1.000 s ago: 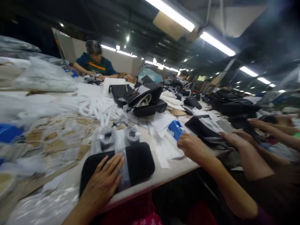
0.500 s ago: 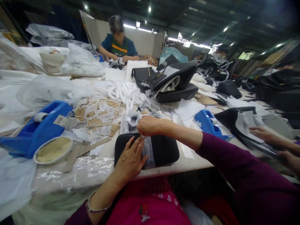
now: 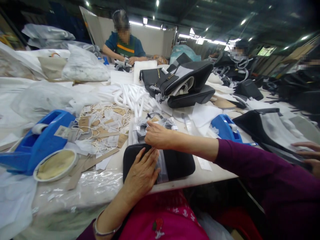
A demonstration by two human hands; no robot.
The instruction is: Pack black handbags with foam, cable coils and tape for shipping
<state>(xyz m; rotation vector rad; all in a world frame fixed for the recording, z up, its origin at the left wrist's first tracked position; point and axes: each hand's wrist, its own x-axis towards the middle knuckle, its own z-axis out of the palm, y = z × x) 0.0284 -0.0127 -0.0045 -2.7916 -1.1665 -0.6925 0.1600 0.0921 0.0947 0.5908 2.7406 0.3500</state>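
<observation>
A flat black bag or case (image 3: 181,165) with rounded corners lies at the table's front edge. Across its middle runs a clear plastic strip (image 3: 162,165). My left hand (image 3: 143,170) rests on the bag's left half, palm down with fingers stretched out, their tips close under my right hand. Above the bag's far edge my right hand (image 3: 158,135) is closed in a pinch; what its fingers hold is hidden. Just behind are coiled grey straps (image 3: 141,129) wrapped in plastic, partly covered by my right hand.
Blue tape dispensers (image 3: 41,136) (image 3: 223,126) stand left and right. Nearby are a round tub (image 3: 56,165), corded tags (image 3: 100,123), white foam tubes (image 3: 132,98) and stacked black bags (image 3: 191,81). One co-worker (image 3: 125,46) sits opposite; another's hand (image 3: 306,146) is at right.
My left hand stays flat on the bag, and my right hand stays closed at its far edge with only a slight shift. The co-worker's hands at right have moved rightward in view.
</observation>
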